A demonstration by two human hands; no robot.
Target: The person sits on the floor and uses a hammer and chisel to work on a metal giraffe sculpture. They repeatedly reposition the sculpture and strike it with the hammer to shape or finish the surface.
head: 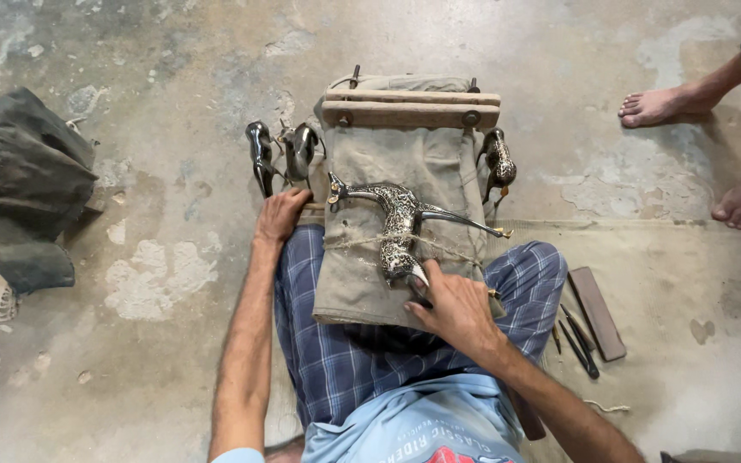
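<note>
Sitting on the concrete floor [173,360], the person wore blue checked trousers [336,360] with a canvas-covered work pad [370,163] laid over the lap. The right hand [456,309] rested at the near end of an ornate metal animal figure [400,227], fingers curled together around a small dark tool [419,291] pressed against the figure's base. The figure lay across the canvas, tied down by a length of twine [448,247], its long thin horns pointing to the right. The left hand [280,214] was closed on the left edge of the pad, fingers bent over it, beside the knee.

To the right of the leg, on a pale mat [688,317], lay a flat brown sharpening stone [598,313] and several thin dark hand tools [578,339], close together. Beyond the left hand stood two polished dark metal figures [280,154], and a third patterned figure [497,163] stood just right of the pad. A wooden clamp bar [409,110] crossed the far end of the pad. A dark cloth [19,189] lay at far left. Another person's bare feet [705,146] showed at far right.
</note>
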